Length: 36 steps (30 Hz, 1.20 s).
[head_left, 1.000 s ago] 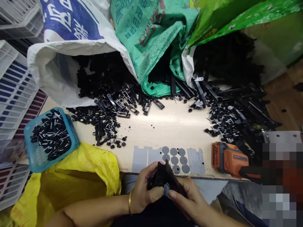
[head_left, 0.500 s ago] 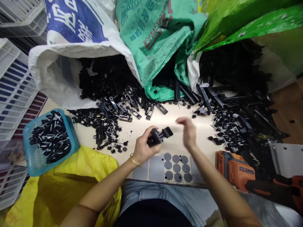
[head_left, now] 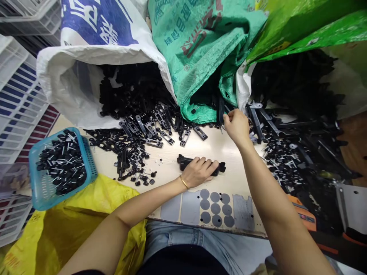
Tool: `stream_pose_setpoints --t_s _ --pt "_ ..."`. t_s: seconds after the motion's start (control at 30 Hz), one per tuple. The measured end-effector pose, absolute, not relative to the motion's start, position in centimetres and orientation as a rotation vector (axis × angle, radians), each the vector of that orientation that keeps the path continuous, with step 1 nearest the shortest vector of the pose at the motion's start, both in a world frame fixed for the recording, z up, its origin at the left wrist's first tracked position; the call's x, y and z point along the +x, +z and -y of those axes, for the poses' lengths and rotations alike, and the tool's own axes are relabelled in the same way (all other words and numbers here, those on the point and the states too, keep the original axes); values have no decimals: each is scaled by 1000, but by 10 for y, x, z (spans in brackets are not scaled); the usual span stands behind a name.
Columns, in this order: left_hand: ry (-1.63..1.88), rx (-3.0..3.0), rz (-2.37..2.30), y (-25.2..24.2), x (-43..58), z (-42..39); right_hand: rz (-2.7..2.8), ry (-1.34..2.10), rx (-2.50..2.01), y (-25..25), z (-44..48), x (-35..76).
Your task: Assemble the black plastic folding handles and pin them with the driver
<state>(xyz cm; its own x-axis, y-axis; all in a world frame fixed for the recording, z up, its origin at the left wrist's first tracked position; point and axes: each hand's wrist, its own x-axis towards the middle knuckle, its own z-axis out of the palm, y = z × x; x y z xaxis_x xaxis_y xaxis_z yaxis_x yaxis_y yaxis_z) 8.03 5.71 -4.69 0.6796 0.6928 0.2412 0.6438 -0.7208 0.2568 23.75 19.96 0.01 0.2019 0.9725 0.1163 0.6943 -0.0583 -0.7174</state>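
Note:
My left hand (head_left: 200,171) lies on a long black plastic part (head_left: 183,161) that rests flat on the light wooden table (head_left: 209,147), fingers closed over its middle. My right hand (head_left: 236,125) is stretched far forward to the mouth of the green sack (head_left: 200,42), its fingers pinched on a long black strip (head_left: 221,110) sticking out of it. Loose black plastic pieces (head_left: 143,130) lie scattered left of both hands.
A white sack (head_left: 71,76) full of black parts lies at the left, a bright green sack (head_left: 301,26) at the right. A blue basket (head_left: 37,191) of pins, a yellow bag (head_left: 74,225), grey sticker sheets (head_left: 215,206) and an orange power tool (head_left: 301,214) line the near edge.
My left hand carried the black part from my lap up and laid it on the table. My right hand let go and reached forward to the green sack.

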Motion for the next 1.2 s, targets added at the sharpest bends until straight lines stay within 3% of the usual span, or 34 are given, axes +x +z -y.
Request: stream_pose_setpoints --t_s 0.23,0.33,0.43,0.6,0.73,0.87,1.0,1.2 --pt "561 2603 -1165 -47 115 -77 1571 520 -2011 -6 -235 229" --pt "723 2415 -1219 -36 98 -97 1618 489 -2033 -2 -198 253" --pt "620 2388 -1418 -31 70 -133 1669 541 -1980 9 -125 279" --pt "336 2576 -1243 -40 54 -188 1622 1096 -1839 4 10 283" --pt "220 2658 -1178 -35 62 -202 1164 1450 -1548 -27 57 255" --pt "375 2621 -1298 2 40 -175 861 1482 -1159 -42 48 238" --pt "489 2408 -1435 22 11 -102 820 1345 -1052 -50 31 243" --pt "482 2152 -1447 -46 29 11 854 1172 -1186 -68 56 278"
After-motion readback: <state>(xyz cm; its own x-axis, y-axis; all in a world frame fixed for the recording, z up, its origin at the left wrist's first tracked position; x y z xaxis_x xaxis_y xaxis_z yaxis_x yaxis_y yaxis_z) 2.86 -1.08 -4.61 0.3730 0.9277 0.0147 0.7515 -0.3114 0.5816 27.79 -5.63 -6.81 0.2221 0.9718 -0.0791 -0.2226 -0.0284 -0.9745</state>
